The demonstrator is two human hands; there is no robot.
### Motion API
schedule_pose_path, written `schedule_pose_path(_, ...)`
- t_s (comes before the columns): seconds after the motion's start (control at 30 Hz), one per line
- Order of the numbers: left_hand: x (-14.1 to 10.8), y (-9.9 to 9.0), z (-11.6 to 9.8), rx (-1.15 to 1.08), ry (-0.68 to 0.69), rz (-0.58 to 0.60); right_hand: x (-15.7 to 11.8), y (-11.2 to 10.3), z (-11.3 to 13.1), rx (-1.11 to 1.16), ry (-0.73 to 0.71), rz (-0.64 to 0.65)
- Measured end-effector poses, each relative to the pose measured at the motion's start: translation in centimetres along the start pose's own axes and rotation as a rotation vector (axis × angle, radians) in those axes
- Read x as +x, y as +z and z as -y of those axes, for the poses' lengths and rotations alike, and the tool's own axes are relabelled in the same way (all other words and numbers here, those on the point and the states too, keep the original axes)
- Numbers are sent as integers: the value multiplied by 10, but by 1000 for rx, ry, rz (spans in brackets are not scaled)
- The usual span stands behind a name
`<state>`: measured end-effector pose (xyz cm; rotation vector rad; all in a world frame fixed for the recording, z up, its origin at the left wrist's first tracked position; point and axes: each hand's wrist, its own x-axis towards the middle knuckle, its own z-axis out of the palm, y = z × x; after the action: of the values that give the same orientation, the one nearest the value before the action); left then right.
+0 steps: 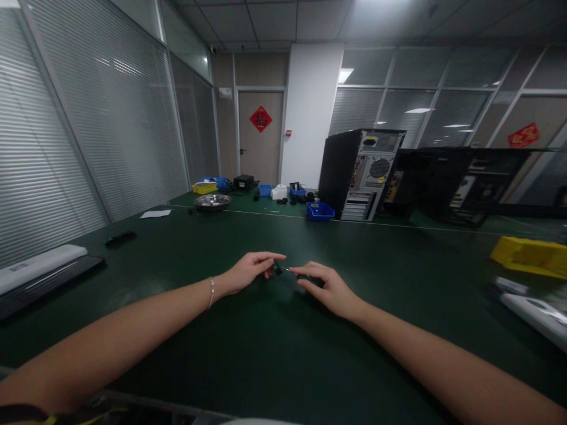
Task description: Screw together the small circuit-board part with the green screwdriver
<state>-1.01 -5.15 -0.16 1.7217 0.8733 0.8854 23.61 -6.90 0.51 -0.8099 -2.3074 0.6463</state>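
Near the middle of the green table (pixel 283 354), my two hands almost meet. My left hand (pixel 248 271), with a bracelet (pixel 211 292) at its wrist, is closed on a small dark piece (pixel 277 269) whose kind I cannot make out. Its index finger stretches over the top of the piece. From the right, my right hand (pixel 330 286) pinches a small screwdriver (pixel 286 270) between thumb and fingers. The thin metal shaft points left at the dark piece; whether the two touch is too small to tell. Most of the handle is hidden by the fingers.
A keyboard (pixel 53 280) lies at the left, with a black object (pixel 120 238) beyond it. Farther back are a metal bowl (pixel 212 202), a blue bin (pixel 319 211) and a computer tower (pixel 361 174). At the right sits a yellow bin (pixel 529 257).
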Motion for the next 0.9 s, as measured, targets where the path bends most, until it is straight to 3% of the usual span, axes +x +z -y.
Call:
schedule_pose_path(0.17,-2,3,-5,58,-3,31,0,0,0,1,1,-20)
schedule_pose_path(0.33,-4,10,-7,346,44,120,0,0,0,-14,4,-15)
schedule_pose_path(0.5,-4,12,-5,566,126,93,-1,-1,0,-17,17,-5)
schedule_pose_path(0.77,-5,3,-11,529,104,133,-1,-2,4,0,23,-1)
schedule_pose_path(0.9,-9,-11,-23,461,59,276,-1,-2,4,-1,34,2)
